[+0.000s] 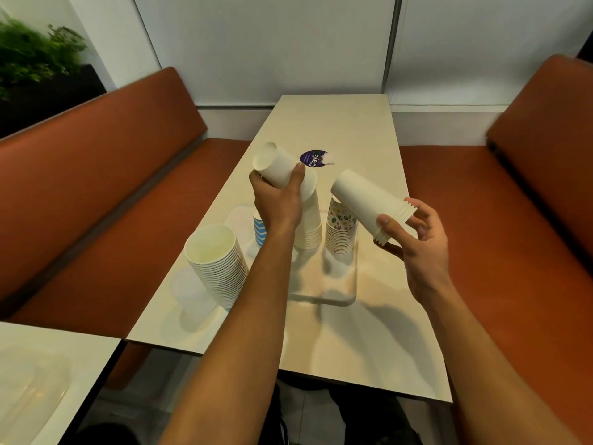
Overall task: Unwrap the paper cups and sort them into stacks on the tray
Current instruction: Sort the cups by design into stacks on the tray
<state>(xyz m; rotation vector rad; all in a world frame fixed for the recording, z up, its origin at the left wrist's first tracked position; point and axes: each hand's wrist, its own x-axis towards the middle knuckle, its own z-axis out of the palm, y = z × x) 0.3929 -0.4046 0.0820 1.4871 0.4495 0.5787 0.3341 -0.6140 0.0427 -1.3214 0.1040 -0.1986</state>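
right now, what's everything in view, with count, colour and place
table: 1, cream, centre
tray: 1, clear, mid-table
tall white stack: 1, white, on tray, left
patterned stack: 1, white with multicoloured print, on tray, right
blue-striped cups: 1 stack, blue and white, behind left forearm
leaning stack: 1, white, table's left edge
round sticker: 1, purple, beyond tray
benches: 2, orange-brown, either side
plant: 1, green, top left
left white cups: count unclear, white, held tilted
right white cups: 1 short stack, white, held tilted
left grip: 1, wraps left white cups
right grip: 1, holds right white cups at rims
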